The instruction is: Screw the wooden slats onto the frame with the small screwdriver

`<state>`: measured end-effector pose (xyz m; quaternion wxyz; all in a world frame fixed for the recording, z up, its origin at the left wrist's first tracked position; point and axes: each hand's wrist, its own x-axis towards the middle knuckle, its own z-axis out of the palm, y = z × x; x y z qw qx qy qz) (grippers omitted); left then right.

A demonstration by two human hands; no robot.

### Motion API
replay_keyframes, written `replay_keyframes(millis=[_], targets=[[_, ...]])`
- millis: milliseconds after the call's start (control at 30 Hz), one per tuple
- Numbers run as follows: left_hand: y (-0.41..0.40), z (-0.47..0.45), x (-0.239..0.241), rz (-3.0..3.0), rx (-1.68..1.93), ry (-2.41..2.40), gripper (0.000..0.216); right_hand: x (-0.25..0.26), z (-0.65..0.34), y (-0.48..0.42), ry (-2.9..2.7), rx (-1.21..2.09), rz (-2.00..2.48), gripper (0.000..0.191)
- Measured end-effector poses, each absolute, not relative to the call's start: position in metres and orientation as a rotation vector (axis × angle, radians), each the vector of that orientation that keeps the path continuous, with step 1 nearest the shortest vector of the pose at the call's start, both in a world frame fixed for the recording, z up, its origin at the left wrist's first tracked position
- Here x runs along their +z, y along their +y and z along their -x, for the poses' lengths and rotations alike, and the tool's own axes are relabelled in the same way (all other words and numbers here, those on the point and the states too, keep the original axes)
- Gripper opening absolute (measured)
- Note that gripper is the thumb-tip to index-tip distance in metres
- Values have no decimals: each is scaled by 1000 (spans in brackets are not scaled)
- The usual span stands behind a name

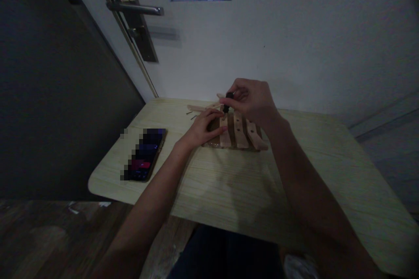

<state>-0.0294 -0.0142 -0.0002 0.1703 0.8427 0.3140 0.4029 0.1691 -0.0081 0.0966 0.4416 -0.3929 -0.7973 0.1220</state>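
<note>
My right hand (253, 98) is closed around the black handle of a screwdriver (228, 103), held upright with its lower end over a pale wooden strip (225, 135). My left hand (203, 128) lies low beside that strip, thumb and forefinger spread apart, their tips touching its left side. Two more wooden pieces, a strip with holes (240, 133) and an angled one (255, 135), lie to the right. All three rest on a brown, shiny flat base (212, 144). The screwdriver's tip is too dark to make out.
Loose wooden sticks (196, 107) and a few thin screws or nails (193, 117) lie behind my left hand. A phone (145, 154) lies on the left of the pale wooden table (209, 192). A white door with a metal handle (140, 9) stands behind.
</note>
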Motion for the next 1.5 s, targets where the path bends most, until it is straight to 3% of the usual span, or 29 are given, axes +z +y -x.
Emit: replay_keyframes(millis=[133,333,600,800,967,1233,1400,1500], targets=[[-15,30,1,-2393,1138,890,41,94,-169,-6,-1941,287,1001,44],[-17,30,3,-2384,1115,914,42,94,-168,-9,-1996,403,926,26],[-17,30,4,-2380,1118,901,40,90,-168,-8,-2071,318,853,30],[-17,30,2,-2384,1145,881,40,93,-172,-5,-2020,203,1013,19],[-17,30,2,-2384,1132,895,41,92,-169,-5,-2014,227,891,6],[-15,30,0,-2403,1144,883,40,93,-170,-11,-2059,386,868,30],[-15,30,0,-2392,1128,895,40,95,-173,-8,-2032,313,957,14],[-16,30,1,-2383,1126,899,41,94,-173,-6,-1993,288,969,31]])
